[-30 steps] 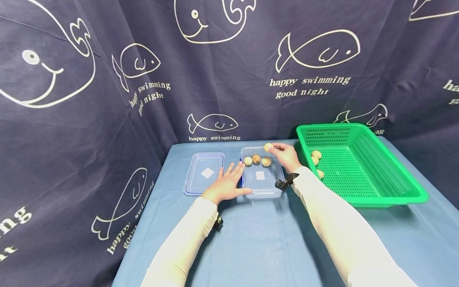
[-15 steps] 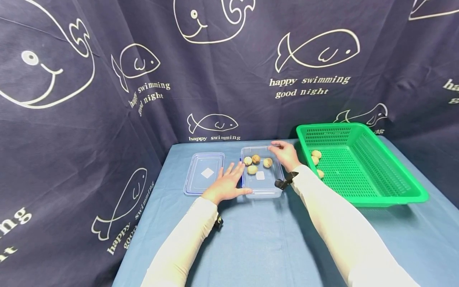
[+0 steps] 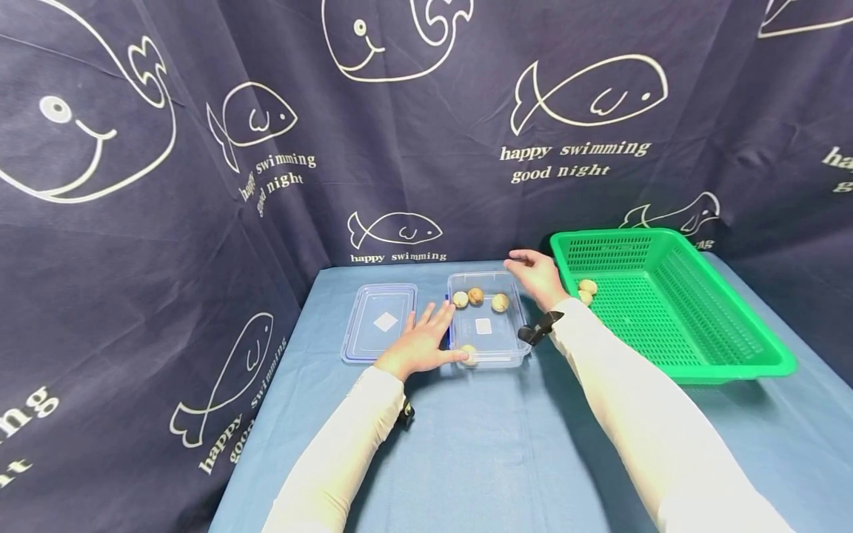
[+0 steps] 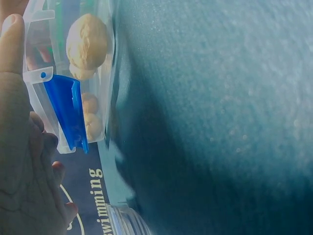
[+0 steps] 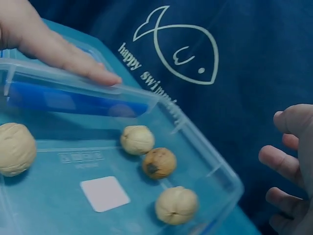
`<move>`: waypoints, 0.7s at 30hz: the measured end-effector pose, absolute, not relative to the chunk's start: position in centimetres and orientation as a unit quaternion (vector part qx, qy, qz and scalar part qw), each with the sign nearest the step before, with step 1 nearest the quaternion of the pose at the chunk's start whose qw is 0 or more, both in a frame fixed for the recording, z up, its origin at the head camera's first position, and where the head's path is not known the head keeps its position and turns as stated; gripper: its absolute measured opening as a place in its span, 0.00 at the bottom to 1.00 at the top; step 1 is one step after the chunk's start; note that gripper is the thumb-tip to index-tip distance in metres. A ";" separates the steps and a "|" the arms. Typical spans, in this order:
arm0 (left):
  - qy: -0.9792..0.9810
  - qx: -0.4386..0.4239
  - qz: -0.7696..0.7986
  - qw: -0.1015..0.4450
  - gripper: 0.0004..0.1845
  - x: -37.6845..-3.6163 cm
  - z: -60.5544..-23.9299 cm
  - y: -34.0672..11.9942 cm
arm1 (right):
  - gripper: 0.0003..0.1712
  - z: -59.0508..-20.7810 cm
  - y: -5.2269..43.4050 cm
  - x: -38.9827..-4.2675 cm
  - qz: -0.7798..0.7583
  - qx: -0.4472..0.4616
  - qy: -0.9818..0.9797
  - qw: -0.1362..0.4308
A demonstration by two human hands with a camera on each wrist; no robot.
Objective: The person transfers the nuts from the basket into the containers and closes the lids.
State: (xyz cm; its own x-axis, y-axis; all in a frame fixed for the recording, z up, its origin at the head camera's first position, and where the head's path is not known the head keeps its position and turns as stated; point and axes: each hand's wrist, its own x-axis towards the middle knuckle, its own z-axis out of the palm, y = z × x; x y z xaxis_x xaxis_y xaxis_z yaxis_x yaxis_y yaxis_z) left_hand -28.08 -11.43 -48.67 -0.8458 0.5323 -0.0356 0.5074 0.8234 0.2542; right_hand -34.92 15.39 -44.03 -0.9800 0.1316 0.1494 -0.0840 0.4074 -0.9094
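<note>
— Walnuts are what's being handled. Take the clear container [image 3: 486,326] as the landmark: where does everything sit, biggest first?

— Right of the container is the green basket [image 3: 673,303], with a couple of walnuts [image 3: 587,287] left near its left wall. Left of the container lies its lid [image 3: 381,329], flat on the blue tablecloth [image 3: 480,444]. Inside the container, three walnuts [image 3: 476,297] line up along the far wall, and a fourth walnut [image 3: 469,354] sits at the near left corner.

— What has changed in the last second?

— A second ago the right hand [image 3: 536,277] pinched a walnut over the container's far edge. Now that hand is empty, fingers loosely spread, lifted just beyond the far right corner toward the basket. The walnut landed inside and rolled (from the middle, half a second ago) to the near corner. So I'd judge one more transfer is done.

— And the left hand [image 3: 421,344]?

— Flat and open, as before, fingers pressed against the container's left side, steadying it.
</note>
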 end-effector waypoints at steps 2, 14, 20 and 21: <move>0.953 0.274 0.119 0.052 0.57 -28.1 -48.6 -11.5 | 0.25 -43.6 16.0 -35.1 0.547 -0.003 -0.830 0.110; 0.951 0.277 0.125 0.055 0.58 -28.0 -48.6 -11.4 | 0.26 -41.5 21.5 -35.1 0.556 0.006 -0.818 0.148; 0.952 0.274 0.124 0.052 0.57 -28.0 -48.7 -11.4 | 0.26 -41.3 24.3 -34.9 0.537 -0.005 -0.830 0.152; 0.952 0.274 0.125 0.053 0.57 -28.0 -48.7 -11.4 | 0.26 -41.4 24.8 -34.9 0.533 -0.006 -0.832 0.153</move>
State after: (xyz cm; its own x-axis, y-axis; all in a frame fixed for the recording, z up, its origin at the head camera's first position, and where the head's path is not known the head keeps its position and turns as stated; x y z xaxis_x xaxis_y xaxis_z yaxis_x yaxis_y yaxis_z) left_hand -28.02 -11.42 -48.72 -0.8448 0.5341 -0.0320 0.5078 0.8191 0.2668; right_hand -34.92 24.78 -41.40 -0.9528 0.1732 0.2493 -0.1540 0.4317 -0.8888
